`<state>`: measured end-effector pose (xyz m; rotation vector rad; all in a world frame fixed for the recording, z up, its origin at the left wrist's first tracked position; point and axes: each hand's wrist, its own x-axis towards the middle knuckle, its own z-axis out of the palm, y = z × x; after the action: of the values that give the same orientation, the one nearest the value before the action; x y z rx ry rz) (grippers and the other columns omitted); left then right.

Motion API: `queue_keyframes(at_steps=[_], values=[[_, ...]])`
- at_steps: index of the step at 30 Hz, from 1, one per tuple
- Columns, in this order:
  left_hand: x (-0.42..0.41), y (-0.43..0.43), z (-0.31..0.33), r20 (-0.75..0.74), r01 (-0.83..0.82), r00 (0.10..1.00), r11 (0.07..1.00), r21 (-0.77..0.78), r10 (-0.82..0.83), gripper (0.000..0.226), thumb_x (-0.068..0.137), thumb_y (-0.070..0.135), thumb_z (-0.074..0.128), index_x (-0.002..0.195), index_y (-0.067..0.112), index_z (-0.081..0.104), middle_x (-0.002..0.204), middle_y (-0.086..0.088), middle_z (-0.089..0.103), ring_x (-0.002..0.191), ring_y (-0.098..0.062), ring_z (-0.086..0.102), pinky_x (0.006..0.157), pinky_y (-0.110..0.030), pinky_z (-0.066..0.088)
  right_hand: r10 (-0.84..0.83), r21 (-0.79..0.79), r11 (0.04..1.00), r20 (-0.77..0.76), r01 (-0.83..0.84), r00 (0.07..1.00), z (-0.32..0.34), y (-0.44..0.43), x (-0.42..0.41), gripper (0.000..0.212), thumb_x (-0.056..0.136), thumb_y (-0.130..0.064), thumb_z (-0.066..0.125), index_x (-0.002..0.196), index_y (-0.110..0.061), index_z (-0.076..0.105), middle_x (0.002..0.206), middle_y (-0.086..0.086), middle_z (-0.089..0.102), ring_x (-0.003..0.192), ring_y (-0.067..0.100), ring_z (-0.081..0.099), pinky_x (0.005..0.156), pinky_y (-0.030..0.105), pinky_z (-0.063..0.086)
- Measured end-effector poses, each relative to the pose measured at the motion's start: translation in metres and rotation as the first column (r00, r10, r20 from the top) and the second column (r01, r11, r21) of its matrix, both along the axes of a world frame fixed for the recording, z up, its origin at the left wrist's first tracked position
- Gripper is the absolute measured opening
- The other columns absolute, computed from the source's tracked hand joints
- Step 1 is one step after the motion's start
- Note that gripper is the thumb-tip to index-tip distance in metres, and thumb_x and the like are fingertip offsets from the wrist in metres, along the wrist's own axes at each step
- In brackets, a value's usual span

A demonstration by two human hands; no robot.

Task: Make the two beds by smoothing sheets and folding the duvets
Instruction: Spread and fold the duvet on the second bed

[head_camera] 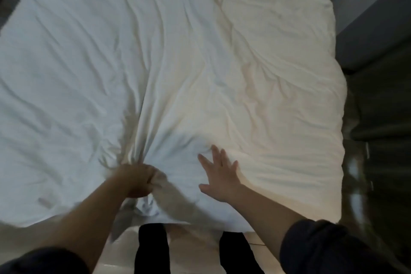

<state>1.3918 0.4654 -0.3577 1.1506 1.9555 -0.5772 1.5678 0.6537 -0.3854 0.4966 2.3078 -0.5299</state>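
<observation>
The left hand [135,181] is clutching a fistful of the duvet [200,62] at lower centre while the right hand [220,181] is pressing flat beside it, grip wide, so tugging harder is probably risking deeper creases fanning upward.

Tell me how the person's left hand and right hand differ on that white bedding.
The left hand is curled, gripping a bunch of the white bedding; the right hand lies flat on it, fingers straight and spread. Creases fan out from the left hand's grip, while the cloth round the right hand is less gathered. The left hand looks blurred, the right hand sharper. Both touch the bedding near its close edge.
</observation>
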Motion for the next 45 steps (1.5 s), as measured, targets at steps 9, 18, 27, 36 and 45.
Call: queue_keyframes(at_steps=[9,18,27,36,45], values=[[-0.151,-0.105,0.005,-0.219,0.111,0.976,0.837,0.536,0.011,0.046,0.074,0.025,0.044,0.116,0.01,0.053,0.114,-0.011,0.059,0.096,-0.031,0.06,0.073,-0.042,0.051,-0.079,-0.079,0.995,-0.162,0.067,0.984,0.003,-0.134,-0.157,0.086,0.091,-0.056,0.048,0.15,-0.042,-0.012,0.158,0.001,-0.028,0.147,0.033,-0.017,0.11,0.067,0.012],[-0.19,-0.147,-0.041,-0.155,0.322,0.946,0.891,0.319,-0.286,0.058,0.038,0.022,0.09,0.093,0.014,0.071,0.093,-0.006,0.068,0.075,-0.028,0.064,0.055,-0.037,0.051,-0.174,-0.033,0.984,0.044,0.176,0.984,-0.011,-0.155,-0.204,0.087,0.091,-0.043,0.052,0.152,-0.039,-0.009,0.16,0.003,-0.021,0.148,0.034,-0.011,0.106,0.069,0.023],[-0.257,-0.201,-0.015,-0.246,0.223,0.938,0.968,-0.117,-0.246,0.036,0.097,0.038,0.048,0.13,0.028,0.055,0.118,0.004,0.066,0.108,-0.014,0.063,0.087,-0.025,0.049,-0.199,-0.021,0.98,0.015,0.199,0.98,0.006,-0.175,-0.227,0.079,0.093,-0.038,0.049,0.153,-0.039,-0.003,0.161,0.007,-0.019,0.148,0.038,-0.009,0.11,0.062,0.024],[-0.314,-0.256,0.003,-0.187,-0.026,0.975,0.905,0.424,0.116,0.038,0.084,0.029,0.041,0.111,0.016,0.064,0.102,-0.004,0.064,0.092,-0.028,0.061,0.078,-0.042,0.049,-0.082,-0.203,0.976,-0.028,0.074,0.996,0.027,-0.26,-0.313,0.079,0.094,-0.042,0.05,0.151,-0.045,-0.004,0.161,-0.002,-0.022,0.148,0.034,-0.014,0.11,0.065,0.018],[-0.449,-0.329,-0.033,-0.072,-0.646,0.718,0.702,0.301,0.692,0.036,0.09,0.032,0.046,0.119,0.011,0.046,0.12,-0.012,0.05,0.114,-0.034,0.047,0.091,-0.044,0.044,-0.533,-0.196,0.809,0.151,0.554,0.832,0.019,-0.38,-0.444,0.096,0.085,-0.065,0.052,0.15,-0.043,-0.015,0.161,-0.008,-0.017,0.146,0.042,-0.012,0.112,0.065,0.013]])
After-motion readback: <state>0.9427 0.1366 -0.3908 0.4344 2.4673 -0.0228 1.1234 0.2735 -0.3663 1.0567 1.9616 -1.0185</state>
